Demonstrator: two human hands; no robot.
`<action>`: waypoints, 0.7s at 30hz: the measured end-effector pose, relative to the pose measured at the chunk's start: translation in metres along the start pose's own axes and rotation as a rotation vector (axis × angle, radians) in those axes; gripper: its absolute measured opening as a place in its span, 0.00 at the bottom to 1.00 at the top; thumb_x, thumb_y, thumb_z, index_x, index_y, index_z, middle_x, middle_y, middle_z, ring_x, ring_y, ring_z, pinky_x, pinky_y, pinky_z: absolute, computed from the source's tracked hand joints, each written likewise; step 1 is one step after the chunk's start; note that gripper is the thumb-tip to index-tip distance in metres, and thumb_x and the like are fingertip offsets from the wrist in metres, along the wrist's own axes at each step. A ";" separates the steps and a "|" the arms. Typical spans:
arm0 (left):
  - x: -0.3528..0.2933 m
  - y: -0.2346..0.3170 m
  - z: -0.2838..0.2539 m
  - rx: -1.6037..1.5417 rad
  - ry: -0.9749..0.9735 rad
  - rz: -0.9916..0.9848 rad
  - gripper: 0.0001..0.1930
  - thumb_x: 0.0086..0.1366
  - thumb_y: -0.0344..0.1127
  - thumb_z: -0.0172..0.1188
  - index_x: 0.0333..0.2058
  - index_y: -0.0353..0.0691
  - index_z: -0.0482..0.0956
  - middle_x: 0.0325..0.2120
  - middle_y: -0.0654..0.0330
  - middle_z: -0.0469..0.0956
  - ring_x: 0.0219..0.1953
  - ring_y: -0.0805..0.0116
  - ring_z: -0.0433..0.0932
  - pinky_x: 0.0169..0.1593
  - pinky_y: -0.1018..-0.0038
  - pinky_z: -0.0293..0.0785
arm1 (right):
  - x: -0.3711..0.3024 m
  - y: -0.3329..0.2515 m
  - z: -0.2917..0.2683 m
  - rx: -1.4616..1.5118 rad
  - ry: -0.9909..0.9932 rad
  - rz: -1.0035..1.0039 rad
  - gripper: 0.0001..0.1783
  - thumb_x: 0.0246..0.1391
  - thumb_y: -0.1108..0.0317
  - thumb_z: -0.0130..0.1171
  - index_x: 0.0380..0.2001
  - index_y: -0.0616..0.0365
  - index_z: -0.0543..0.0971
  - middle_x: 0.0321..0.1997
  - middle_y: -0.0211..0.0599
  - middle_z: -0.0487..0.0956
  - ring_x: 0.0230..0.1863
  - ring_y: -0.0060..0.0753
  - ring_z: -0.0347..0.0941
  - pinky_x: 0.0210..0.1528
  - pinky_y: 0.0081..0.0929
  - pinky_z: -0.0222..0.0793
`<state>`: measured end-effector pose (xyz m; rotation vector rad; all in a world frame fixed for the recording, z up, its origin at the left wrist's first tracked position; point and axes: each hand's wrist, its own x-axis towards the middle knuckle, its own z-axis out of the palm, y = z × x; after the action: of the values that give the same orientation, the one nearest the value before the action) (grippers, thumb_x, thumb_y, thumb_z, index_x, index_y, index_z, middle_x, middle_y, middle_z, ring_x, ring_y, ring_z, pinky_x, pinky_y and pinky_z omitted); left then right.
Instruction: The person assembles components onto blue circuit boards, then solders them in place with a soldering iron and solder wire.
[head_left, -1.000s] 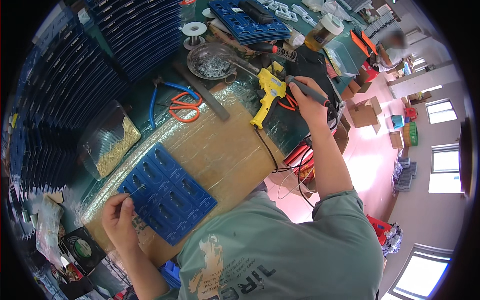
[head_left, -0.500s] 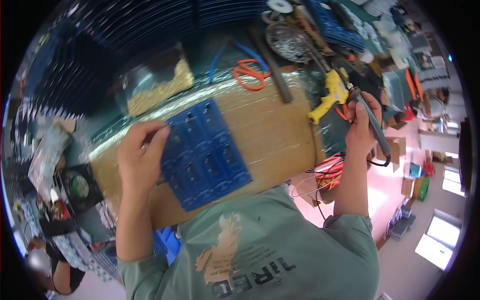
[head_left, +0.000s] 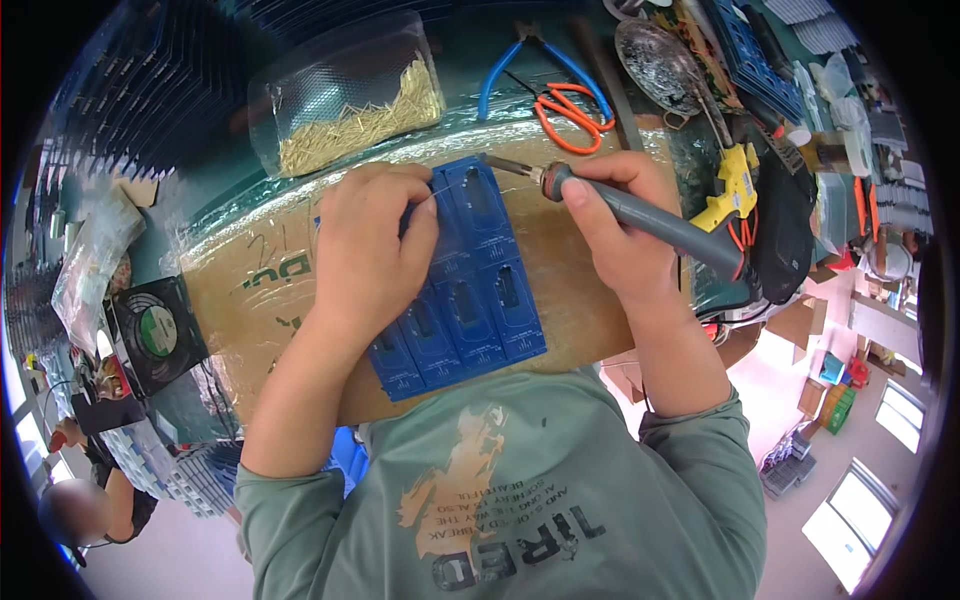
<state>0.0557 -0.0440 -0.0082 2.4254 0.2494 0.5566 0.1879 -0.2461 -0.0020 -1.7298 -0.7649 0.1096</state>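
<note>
Pinching a grey soldering iron [head_left: 660,222] between thumb and fingers of the right grip [head_left: 635,260], tip just beside the far edge of a blue circuit board [head_left: 455,262]. Curling the left grip [head_left: 375,245] over the board's left part; cannot tell whether pinching anything. Having the board on a brown sheet [head_left: 590,290], by the middle of the desk [head_left: 465,70]'s near edge. Toward the far edge, seeing a clear tray [head_left: 300,100] of golden pins [head_left: 370,125], blue-handled cutters [head_left: 490,80] and orange-handled scissors [head_left: 571,119]. Toward the right edge, seeing a yellow glue gun [head_left: 735,190] near a metal ladle [head_left: 655,65]; toward the left, a black fan [head_left: 155,330].
</note>
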 end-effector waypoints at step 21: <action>0.002 -0.003 0.007 0.049 -0.003 0.048 0.05 0.58 0.26 0.61 0.34 0.39 0.76 0.41 0.61 0.83 0.47 0.57 0.77 0.53 0.65 0.69 | 0.000 0.016 -0.010 -0.058 0.023 -0.228 0.10 0.52 0.74 0.67 0.37 0.62 0.77 0.33 0.35 0.80 0.30 0.22 0.74 0.33 0.19 0.70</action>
<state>0.0610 -0.0449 -0.0142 2.4851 0.2059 0.5747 0.1993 -0.2562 -0.0128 -1.6830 -0.9505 -0.0884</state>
